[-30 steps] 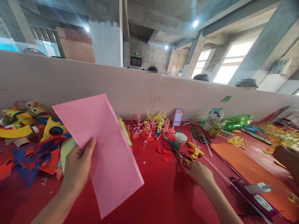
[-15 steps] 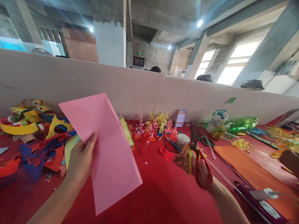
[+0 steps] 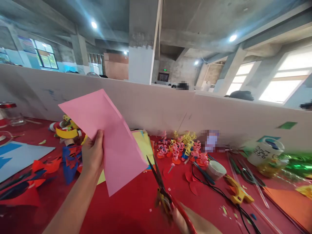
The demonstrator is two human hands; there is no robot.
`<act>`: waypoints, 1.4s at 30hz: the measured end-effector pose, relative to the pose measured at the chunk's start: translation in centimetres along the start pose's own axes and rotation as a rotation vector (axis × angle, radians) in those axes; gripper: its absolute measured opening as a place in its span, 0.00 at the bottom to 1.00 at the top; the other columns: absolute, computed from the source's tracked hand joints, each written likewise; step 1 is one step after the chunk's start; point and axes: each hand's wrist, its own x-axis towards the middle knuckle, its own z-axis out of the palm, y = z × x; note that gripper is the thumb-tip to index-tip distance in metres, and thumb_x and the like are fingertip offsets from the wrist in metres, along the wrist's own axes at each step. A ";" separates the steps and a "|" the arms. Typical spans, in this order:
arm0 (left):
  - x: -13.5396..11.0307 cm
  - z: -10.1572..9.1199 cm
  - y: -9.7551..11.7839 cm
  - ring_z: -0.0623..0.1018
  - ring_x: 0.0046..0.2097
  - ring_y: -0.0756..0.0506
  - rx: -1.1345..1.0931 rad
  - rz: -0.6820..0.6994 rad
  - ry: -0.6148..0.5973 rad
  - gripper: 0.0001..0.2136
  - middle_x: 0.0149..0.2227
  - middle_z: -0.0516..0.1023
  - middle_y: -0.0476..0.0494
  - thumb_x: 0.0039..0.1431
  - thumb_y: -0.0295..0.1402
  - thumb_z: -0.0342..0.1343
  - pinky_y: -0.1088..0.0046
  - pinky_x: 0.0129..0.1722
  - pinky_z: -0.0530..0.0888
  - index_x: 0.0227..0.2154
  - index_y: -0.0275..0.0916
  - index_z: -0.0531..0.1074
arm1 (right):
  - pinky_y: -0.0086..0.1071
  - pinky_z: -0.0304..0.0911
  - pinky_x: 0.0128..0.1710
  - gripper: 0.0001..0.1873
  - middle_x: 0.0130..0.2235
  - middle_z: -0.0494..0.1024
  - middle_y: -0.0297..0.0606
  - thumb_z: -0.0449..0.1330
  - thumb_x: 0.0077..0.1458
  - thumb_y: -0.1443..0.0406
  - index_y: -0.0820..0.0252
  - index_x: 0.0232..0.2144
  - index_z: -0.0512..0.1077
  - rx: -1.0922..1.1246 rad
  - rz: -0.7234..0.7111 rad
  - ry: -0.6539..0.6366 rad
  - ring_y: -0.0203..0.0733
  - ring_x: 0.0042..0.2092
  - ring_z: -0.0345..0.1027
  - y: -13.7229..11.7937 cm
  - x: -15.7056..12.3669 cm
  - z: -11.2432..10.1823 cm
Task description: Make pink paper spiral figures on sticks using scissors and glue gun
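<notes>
My left hand (image 3: 94,152) is closed on a sheet of pink paper (image 3: 114,146), thumb on the near face and fingers behind. The sheet is held up tilted above the table, with a folded strip along its right edge. Lower right, my right hand (image 3: 181,219) grips scissors (image 3: 161,183) with red handles, partly smeared by motion. The dark blades stand apart and point up toward the paper's lower right corner without touching it. A bit of yellow shows by my right fingers; I cannot make it out.
Curled pink and yellow paper pieces (image 3: 179,148) stand on the red table (image 3: 126,214). To their right are a paper cup (image 3: 216,169), a yellow glue gun (image 3: 240,193) with a black cord, and orange paper (image 3: 287,204). Red and blue scraps (image 3: 70,161) lie left. A white partition (image 3: 158,104) runs behind.
The view has turned left. My right hand has brought the scissors down and left, nearer the pink paper, and the blades have opened. My left hand still holds the paper.
</notes>
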 end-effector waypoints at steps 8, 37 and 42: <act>0.1 -0.1 -1.7 0.77 0.42 0.45 0.102 0.076 -0.069 0.13 0.39 0.79 0.46 0.49 0.41 0.60 0.72 0.41 0.74 0.36 0.40 0.75 | 0.30 0.61 0.30 0.29 0.26 0.66 0.36 0.38 0.57 0.44 0.59 0.29 0.65 -0.195 0.044 0.040 0.39 0.29 0.60 0.9 -0.1 0.7; -1.8 0.7 -1.4 0.75 0.44 0.42 0.248 0.140 -0.057 0.14 0.41 0.78 0.42 0.53 0.42 0.56 0.68 0.44 0.70 0.36 0.35 0.74 | 0.27 0.55 0.27 0.30 0.26 0.60 0.33 0.32 0.57 0.42 0.59 0.26 0.58 -0.242 0.078 -0.046 0.35 0.27 0.54 -0.1 0.1 0.1; -1.8 0.9 -1.1 0.75 0.45 0.42 0.231 0.118 -0.054 0.13 0.40 0.78 0.43 0.51 0.41 0.58 0.68 0.45 0.70 0.34 0.36 0.74 | 0.28 0.55 0.27 0.29 0.27 0.60 0.34 0.34 0.57 0.43 0.59 0.27 0.58 -0.241 0.075 -0.026 0.35 0.28 0.55 -0.3 -0.1 0.1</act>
